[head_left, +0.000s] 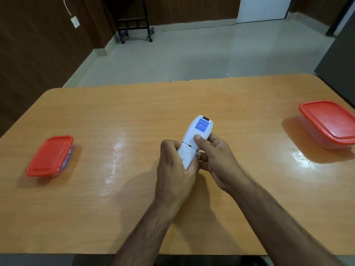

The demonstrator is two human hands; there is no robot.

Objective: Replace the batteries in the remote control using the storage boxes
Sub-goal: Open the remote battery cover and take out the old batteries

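A white remote control [196, 135] with a blue label is held back side up over the middle of the wooden table [134, 116]. My left hand [176, 166] wraps its near end, over the battery cover. My right hand [215, 156] grips its right side, thumb pressed on the back. A small storage box with a red lid [50, 156] sits shut at the left. A larger red-lidded storage box [328, 123] sits shut at the far right. No batteries are visible.
Beyond the table's far edge is a pale tiled floor [192, 52] with a black wheeled stand [134, 25] at the back. A dark cabinet [340, 60] stands close to the table's right corner.
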